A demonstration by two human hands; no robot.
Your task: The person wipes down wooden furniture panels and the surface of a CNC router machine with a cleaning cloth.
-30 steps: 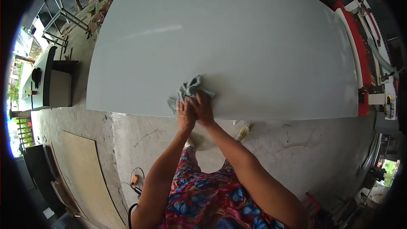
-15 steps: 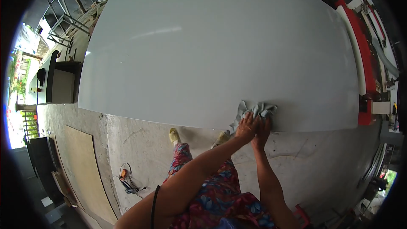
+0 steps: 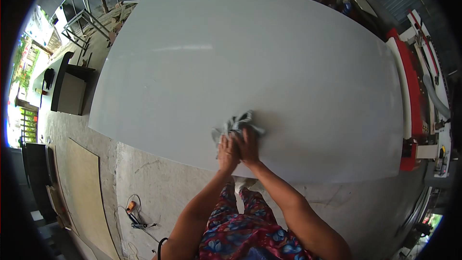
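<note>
A plywood sheet (image 3: 91, 197) is lying on the concrete floor (image 3: 159, 188) at left, w/ an orange tool (image 3: 130, 207) & cable beside it. A red machine (image 3: 414, 115) is standing at right. Metal racks (image 3: 82, 19) are leaning at upper left.

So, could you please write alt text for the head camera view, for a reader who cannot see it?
Both hands, left hand beside right hand, press a crumpled grey cloth onto a large pale grey panel near its front edge. Below lie a concrete floor with an orange tool; a red machine stands at right.
</note>
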